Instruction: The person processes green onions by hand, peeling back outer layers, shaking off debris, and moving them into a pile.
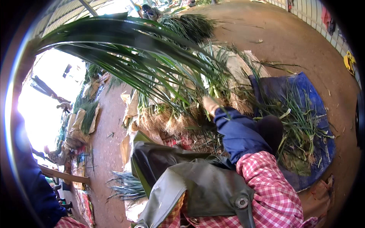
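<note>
Green stalks gathered on a yard floor

Green stalks, long and leafy with pale roots, lie heaped on sacking at the middle of the ground, their blades arching up and toward the left edge of the view; the right hand reaches forward into the heap at its right side, the arm covered by a blue sleeve guard over a pink checked shirt; the fingers are buried among the leaves, so whether they are spread or pinching a stalk cannot be told; the left hand is out of sight. A dark green apron with metal rivets hangs in front of the person's chest at the lower edge. Just right of the heap a blue tarpaulin lies on the brown earth floor, strewn with cut leaves and trimmings; another pile of stalks sits farther off near the top edge; a small bundle of stalks lies near the lower left, beside the apron.
</note>
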Demonstrator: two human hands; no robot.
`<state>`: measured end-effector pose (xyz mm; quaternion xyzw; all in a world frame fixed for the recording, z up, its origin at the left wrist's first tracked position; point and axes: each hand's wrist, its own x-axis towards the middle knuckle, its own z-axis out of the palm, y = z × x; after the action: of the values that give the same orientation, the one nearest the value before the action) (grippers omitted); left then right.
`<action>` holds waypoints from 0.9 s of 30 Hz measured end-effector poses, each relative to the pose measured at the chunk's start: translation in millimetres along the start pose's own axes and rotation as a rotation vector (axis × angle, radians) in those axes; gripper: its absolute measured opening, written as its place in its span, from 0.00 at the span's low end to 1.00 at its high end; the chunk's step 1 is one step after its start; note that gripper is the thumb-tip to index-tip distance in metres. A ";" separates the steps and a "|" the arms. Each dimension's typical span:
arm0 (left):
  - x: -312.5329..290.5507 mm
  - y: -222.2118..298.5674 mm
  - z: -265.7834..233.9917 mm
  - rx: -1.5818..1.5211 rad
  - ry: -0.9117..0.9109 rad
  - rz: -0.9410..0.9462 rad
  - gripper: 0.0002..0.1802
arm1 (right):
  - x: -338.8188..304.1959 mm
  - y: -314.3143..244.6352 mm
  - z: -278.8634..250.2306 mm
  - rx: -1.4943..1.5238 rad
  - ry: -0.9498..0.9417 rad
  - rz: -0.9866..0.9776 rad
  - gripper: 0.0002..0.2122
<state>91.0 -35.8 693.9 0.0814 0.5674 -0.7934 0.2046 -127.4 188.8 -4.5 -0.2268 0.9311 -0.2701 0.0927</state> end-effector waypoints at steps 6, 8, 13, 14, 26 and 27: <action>12.3 40.2 116.5 0.608 0.744 -0.811 0.12 | -9.9 157.2 -3.3 -0.383 -0.586 -0.181 0.10; 32.6 77.1 77.4 0.039 1.089 -0.879 0.03 | -13.9 231.5 -63.7 -0.453 -0.454 -0.145 0.07; 75.4 92.1 46.7 -0.108 1.025 -0.572 0.11 | -1.5 177.0 -187.1 0.220 0.606 0.303 0.19; 69.3 101.9 44.7 -0.150 0.906 -0.469 0.09 | -10.3 71.3 -199.1 0.532 0.406 0.153 0.21; 87.8 102.5 -51.3 -0.222 1.445 -0.313 0.11 | -57.0 -303.1 -302.3 1.127 -0.949 -1.054 0.31; 86.7 104.9 -49.4 -0.234 1.461 -0.295 0.13 | -67.1 -310.9 -284.5 1.174 -0.953 -0.944 0.29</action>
<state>51.4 -38.4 554.8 0.4877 0.6444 -0.4913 -0.3248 -36.6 118.0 406.4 -0.5910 0.3148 -0.5907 0.4503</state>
